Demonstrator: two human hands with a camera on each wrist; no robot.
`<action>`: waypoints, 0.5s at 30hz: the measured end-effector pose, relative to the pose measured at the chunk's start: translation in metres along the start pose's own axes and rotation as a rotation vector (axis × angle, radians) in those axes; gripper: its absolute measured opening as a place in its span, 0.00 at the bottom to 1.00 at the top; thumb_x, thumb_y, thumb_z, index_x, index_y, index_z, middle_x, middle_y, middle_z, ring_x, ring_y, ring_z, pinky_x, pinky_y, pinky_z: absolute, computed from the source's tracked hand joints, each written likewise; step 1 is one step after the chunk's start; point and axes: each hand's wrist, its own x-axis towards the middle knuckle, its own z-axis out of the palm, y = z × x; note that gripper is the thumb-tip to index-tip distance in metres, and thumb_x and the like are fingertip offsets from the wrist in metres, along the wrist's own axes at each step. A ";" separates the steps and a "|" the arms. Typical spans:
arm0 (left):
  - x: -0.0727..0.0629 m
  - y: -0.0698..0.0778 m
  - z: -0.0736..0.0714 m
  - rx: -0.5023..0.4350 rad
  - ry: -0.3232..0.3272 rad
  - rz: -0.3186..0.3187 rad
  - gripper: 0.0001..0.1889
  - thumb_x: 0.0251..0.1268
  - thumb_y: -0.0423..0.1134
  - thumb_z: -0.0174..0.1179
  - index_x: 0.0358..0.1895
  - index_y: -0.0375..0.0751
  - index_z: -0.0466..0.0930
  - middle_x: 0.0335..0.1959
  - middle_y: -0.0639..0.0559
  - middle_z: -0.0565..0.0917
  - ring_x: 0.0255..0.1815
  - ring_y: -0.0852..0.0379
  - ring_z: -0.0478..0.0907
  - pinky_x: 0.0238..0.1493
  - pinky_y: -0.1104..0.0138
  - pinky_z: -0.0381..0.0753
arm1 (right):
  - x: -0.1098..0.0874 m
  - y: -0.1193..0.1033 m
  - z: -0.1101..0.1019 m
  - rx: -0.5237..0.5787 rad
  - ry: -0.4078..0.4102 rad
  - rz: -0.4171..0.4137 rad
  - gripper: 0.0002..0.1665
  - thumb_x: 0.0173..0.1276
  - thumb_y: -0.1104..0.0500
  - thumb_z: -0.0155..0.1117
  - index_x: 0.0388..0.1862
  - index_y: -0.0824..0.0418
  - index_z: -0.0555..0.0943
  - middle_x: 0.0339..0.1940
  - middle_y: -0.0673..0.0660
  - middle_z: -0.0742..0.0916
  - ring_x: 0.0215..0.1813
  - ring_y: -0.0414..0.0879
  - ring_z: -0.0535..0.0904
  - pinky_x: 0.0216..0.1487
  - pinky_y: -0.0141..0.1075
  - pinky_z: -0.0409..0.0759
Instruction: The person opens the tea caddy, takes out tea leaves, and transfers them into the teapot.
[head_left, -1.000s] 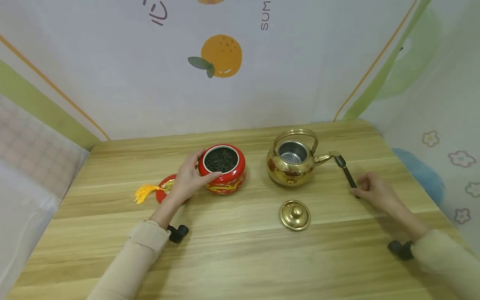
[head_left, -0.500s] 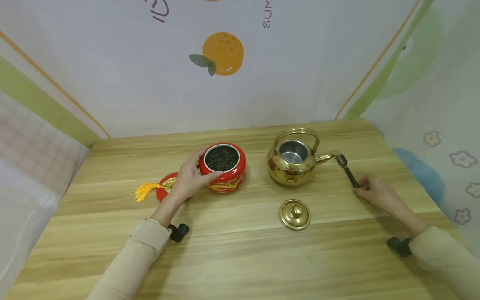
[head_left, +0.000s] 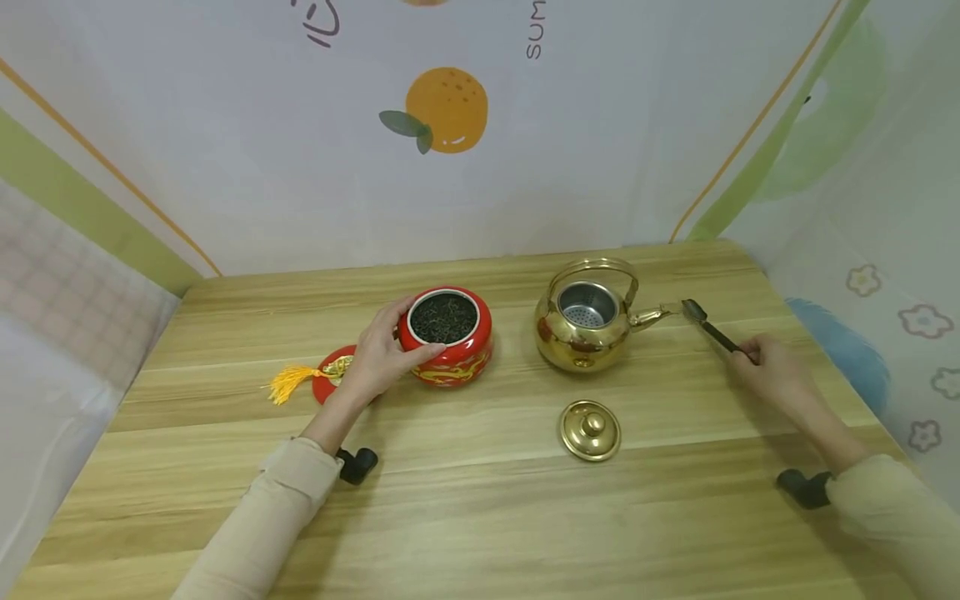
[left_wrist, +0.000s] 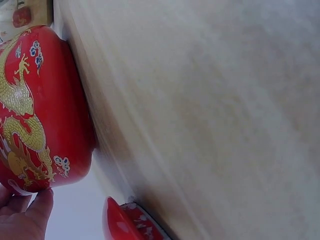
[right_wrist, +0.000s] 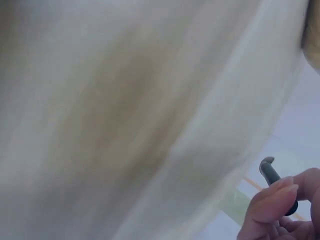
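Observation:
My left hand (head_left: pixel 378 354) holds a round red jar (head_left: pixel 465 367) by its side, thumb in front and fingers behind. Dark tea leaves (head_left: pixel 444 318) fill the jar up near its pale rim. In the left wrist view, gold dragons decorate the jar (left_wrist: pixel 62 110), with fingertips against it. At the right, my right hand (head_left: pixel 776 375) pinches the dark handle of a small tea scoop (head_left: pixel 720 336), its head up and pointing towards the spout of a gold teapot (head_left: pixel 581 343). The right wrist view shows thumb and finger on the scoop (right_wrist: pixel 270 173). A metal strainer (head_left: pixel 588 310) sits inside the uncovered teapot.
The teapot's gold lid (head_left: pixel 591 429) lies on the wooden table (head_left: pixel 480 517) in front of it. Partly behind my left wrist lies the jar's red lid (head_left: pixel 324 385) with a yellow tassel (head_left: pixel 292 384). A printed curtain (head_left: pixel 585 150) hangs behind the table.
My right hand has picked the tea scoop up from beside the spout, lifting it and shifting slightly right. The left hand and the jar stay in place.

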 end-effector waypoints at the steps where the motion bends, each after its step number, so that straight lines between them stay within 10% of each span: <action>1: 0.000 0.000 0.000 0.000 -0.001 0.000 0.45 0.50 0.48 0.71 0.70 0.39 0.59 0.68 0.44 0.64 0.66 0.46 0.65 0.61 0.53 0.72 | -0.001 0.000 -0.001 0.014 0.023 -0.007 0.25 0.72 0.57 0.43 0.49 0.83 0.68 0.23 0.62 0.80 0.19 0.43 0.71 0.17 0.34 0.69; 8: 0.001 0.001 0.000 0.001 -0.010 -0.005 0.45 0.50 0.48 0.71 0.70 0.40 0.58 0.68 0.44 0.65 0.65 0.46 0.65 0.60 0.53 0.72 | -0.002 -0.027 -0.016 0.104 0.292 -0.095 0.20 0.72 0.59 0.44 0.48 0.77 0.70 0.25 0.59 0.79 0.15 0.35 0.71 0.13 0.29 0.69; 15: 0.001 0.002 0.000 0.007 -0.010 -0.016 0.45 0.50 0.48 0.71 0.70 0.41 0.58 0.68 0.44 0.64 0.66 0.46 0.64 0.60 0.53 0.72 | -0.003 -0.099 -0.015 0.284 0.501 -0.285 0.13 0.70 0.64 0.51 0.48 0.73 0.74 0.24 0.36 0.76 0.18 0.29 0.71 0.15 0.21 0.69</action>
